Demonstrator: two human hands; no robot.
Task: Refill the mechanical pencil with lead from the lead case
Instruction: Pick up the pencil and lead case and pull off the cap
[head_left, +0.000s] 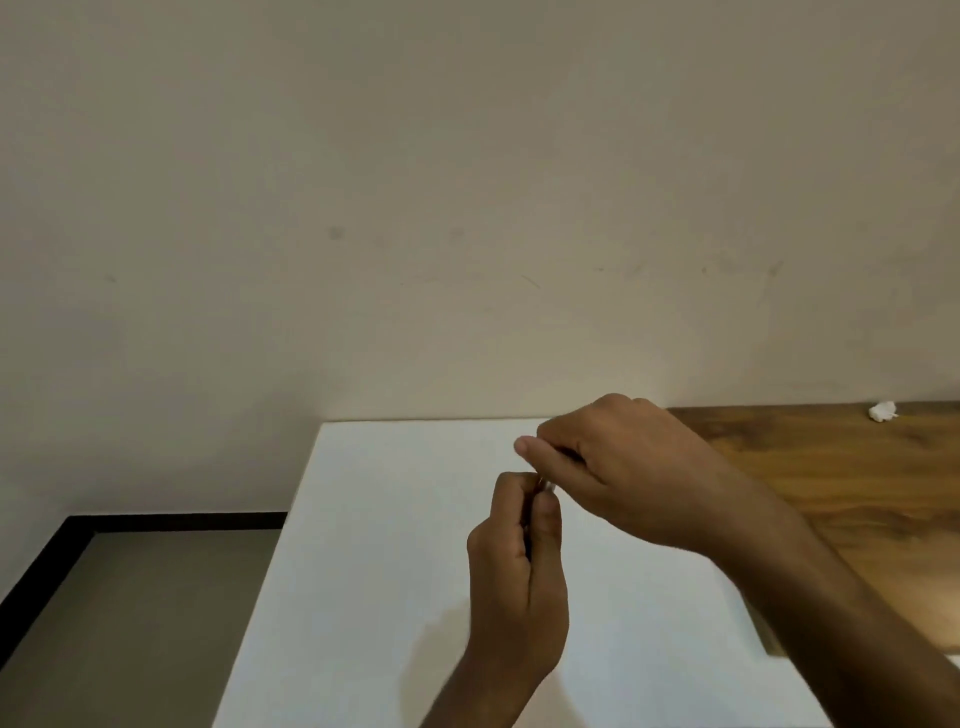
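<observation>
My left hand (517, 566) is curled into a fist above the white table (374, 519), gripping a thin dark mechanical pencil (546, 487) that stands roughly upright; only its top end peeks out between thumb and fingers. My right hand (623, 478) hovers just above and to the right, its thumb and fingers pinched together right at the pencil's top. Whatever the right fingers pinch is too small and hidden to tell. The lead case is not visible.
A wooden surface (857, 493) adjoins the white table on the right, with a crumpled white scrap (883, 410) near the wall. A plain beige wall stands behind. Grey floor (130, 623) with a black skirting lies to the left.
</observation>
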